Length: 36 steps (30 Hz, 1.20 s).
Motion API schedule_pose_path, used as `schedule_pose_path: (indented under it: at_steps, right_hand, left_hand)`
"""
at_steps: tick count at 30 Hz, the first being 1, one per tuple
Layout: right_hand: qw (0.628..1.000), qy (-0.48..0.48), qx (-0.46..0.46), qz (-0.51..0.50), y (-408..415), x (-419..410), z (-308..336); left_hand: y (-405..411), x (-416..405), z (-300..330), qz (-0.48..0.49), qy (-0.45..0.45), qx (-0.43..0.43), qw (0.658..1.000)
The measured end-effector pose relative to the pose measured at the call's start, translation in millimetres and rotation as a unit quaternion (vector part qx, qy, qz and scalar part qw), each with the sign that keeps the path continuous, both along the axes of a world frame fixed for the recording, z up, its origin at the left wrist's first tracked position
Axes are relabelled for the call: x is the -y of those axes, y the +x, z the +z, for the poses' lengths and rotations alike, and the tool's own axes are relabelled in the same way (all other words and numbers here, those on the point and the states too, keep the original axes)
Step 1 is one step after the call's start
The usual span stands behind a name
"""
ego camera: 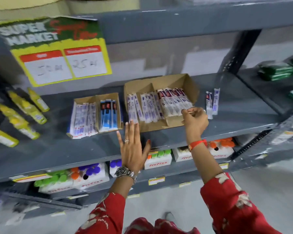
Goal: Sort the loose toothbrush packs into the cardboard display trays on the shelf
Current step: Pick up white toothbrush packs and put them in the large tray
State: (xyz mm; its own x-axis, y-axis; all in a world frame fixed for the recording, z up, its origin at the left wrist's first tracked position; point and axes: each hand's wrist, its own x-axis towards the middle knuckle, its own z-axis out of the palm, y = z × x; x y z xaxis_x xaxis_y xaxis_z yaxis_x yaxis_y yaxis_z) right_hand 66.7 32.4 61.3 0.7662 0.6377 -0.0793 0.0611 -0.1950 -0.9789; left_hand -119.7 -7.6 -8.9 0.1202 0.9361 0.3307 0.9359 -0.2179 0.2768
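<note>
Two loose toothbrush packs are standing right of centre beside the larger cardboard tray, looking light, slick and bendy, best pinched mid-length, while the right hand is pinching filed packs' lower ends and the left hand is hovering spread.

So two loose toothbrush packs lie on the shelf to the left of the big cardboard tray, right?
Not quite. The head view shows the two loose toothbrush packs on the shelf to the right of the big cardboard tray, not the left.
</note>
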Motion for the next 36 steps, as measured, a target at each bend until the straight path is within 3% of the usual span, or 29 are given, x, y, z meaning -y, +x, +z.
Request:
schedule_pose_path:
  at_steps: [8,22,30,36]
  right_hand:
    - [0.988,-0.14,0.067,-0.008,88.1,-6.2,-24.5]
    - [0.977,-0.191,0.086,-0.04,109.6,-26.7,-30.8]
    - [0.989,-0.136,-0.001,-0.055,116.9,-20.8,-40.2]
    - [0.989,-0.016,-0.143,-0.041,106.4,-6.0,-30.9]
  left_hand:
    - [13.1,-6.2,-19.2,0.023,-0.035,-0.022,0.999]
    - [16.9,-6.9,-19.9,0.039,-0.03,-0.037,0.998]
    - [15.5,-5.7,-22.2,0.03,-0.009,0.013,0.999]
    - [25.3,-5.0,2.9,0.047,0.061,0.19,0.979]
